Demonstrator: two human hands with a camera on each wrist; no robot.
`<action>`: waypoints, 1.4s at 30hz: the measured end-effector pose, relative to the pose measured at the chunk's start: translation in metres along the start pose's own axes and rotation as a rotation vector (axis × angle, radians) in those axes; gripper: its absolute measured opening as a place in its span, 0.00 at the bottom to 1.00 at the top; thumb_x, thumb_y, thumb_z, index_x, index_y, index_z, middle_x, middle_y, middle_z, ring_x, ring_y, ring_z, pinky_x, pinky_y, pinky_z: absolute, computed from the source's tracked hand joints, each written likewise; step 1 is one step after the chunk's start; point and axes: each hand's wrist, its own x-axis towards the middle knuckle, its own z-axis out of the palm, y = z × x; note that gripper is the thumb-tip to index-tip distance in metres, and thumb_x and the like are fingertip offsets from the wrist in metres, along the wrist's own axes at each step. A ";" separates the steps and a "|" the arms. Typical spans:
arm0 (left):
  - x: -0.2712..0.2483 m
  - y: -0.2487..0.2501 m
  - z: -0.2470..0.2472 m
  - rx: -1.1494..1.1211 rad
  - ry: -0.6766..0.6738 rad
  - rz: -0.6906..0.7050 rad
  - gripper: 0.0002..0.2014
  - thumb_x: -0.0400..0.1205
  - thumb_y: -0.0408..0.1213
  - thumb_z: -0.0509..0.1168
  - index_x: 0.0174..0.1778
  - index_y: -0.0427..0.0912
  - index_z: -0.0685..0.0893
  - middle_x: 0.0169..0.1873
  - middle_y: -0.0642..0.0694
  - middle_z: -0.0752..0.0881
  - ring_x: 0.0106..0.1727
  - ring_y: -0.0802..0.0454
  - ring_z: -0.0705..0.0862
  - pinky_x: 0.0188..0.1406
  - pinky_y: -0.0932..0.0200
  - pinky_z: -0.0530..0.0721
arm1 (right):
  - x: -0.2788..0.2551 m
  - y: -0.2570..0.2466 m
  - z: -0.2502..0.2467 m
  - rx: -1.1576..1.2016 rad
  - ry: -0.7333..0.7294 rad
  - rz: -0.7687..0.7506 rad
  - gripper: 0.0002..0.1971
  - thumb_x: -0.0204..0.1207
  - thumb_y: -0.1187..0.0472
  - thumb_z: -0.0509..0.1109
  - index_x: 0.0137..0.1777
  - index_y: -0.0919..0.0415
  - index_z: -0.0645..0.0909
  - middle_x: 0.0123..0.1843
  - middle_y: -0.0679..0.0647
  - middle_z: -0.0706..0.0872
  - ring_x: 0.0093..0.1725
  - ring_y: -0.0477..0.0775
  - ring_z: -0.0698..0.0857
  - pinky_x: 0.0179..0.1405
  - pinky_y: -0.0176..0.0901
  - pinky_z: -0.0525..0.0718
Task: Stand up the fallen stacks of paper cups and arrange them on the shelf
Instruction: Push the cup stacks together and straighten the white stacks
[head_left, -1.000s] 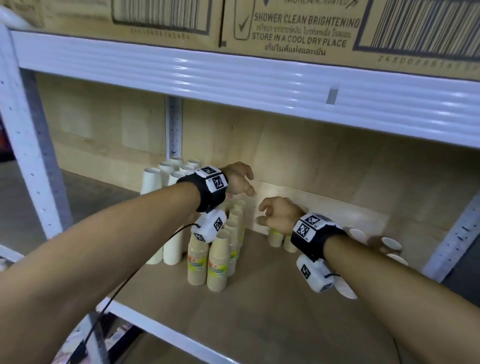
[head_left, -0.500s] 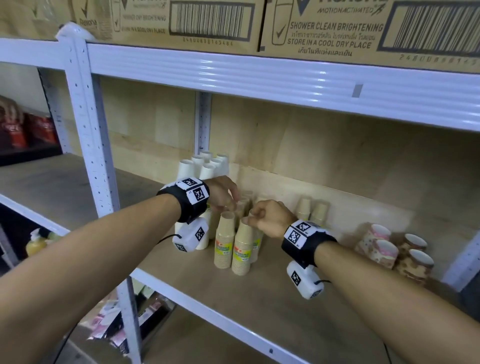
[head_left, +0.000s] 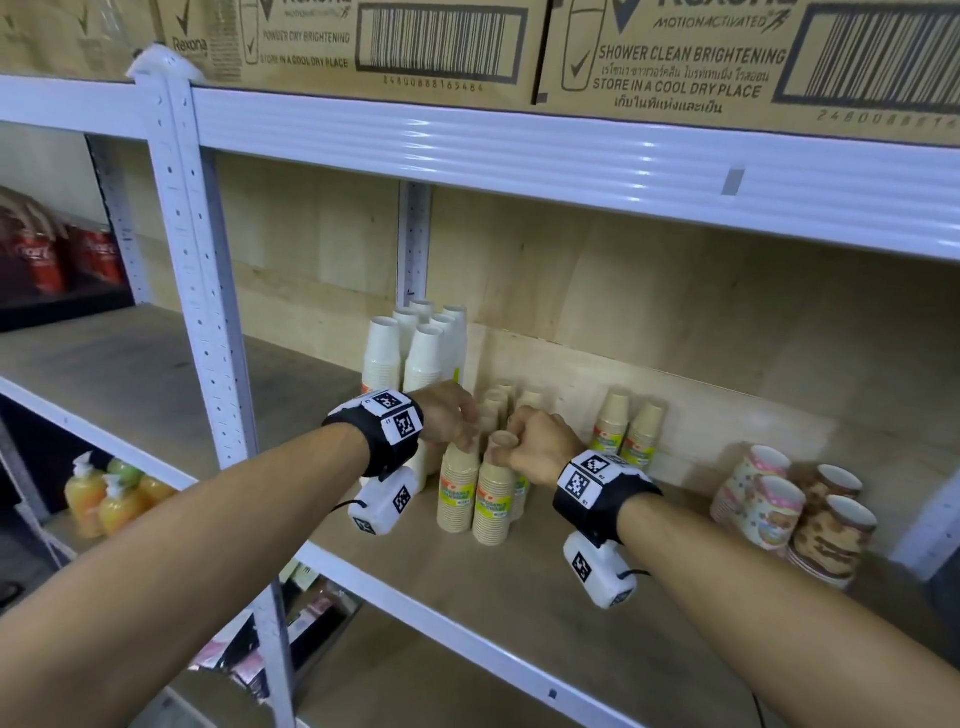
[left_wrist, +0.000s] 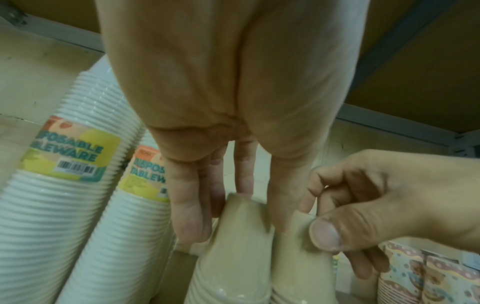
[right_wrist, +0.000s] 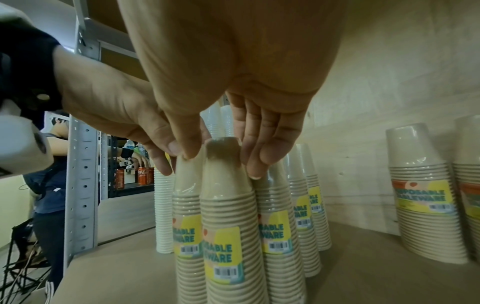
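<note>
Both front tan stacks (head_left: 491, 499) now upright at shelf (head_left: 519, 597) front. Right hand (head_left: 540, 449) pinching the right stack's top cup, left hand (head_left: 449, 415) fingers wrapped over its neighbour's top. Shifted left from the back pair (head_left: 628, 428) a second ago. Remaining: align rows. Behind: white stacks (head_left: 410, 343) standing.

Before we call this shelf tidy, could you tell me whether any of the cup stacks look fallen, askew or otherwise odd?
Nothing lies fallen. The beige cup stacks stand upright under the left hand and right hand. The white cup stacks stand behind them. Only the patterned cup stacks look slightly tilted, which may be the wide lens.
</note>
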 end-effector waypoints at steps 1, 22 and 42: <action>0.000 -0.001 0.001 -0.005 -0.003 0.005 0.19 0.74 0.37 0.77 0.61 0.45 0.83 0.57 0.48 0.81 0.49 0.51 0.84 0.43 0.58 0.87 | 0.001 -0.001 0.000 0.003 -0.008 0.010 0.20 0.65 0.44 0.78 0.48 0.56 0.81 0.45 0.51 0.87 0.46 0.54 0.85 0.39 0.46 0.79; -0.004 -0.005 0.003 -0.051 -0.030 0.051 0.21 0.74 0.38 0.78 0.63 0.43 0.85 0.53 0.48 0.85 0.42 0.57 0.83 0.38 0.61 0.84 | -0.002 0.001 -0.001 0.022 -0.054 -0.018 0.12 0.64 0.48 0.80 0.35 0.54 0.82 0.34 0.47 0.84 0.40 0.51 0.84 0.30 0.42 0.73; 0.047 0.108 0.036 0.059 0.019 0.161 0.14 0.71 0.41 0.77 0.51 0.45 0.86 0.48 0.45 0.88 0.45 0.46 0.90 0.40 0.50 0.92 | -0.011 0.088 -0.064 0.075 0.032 0.189 0.13 0.64 0.49 0.76 0.41 0.56 0.83 0.40 0.53 0.87 0.40 0.54 0.87 0.39 0.47 0.87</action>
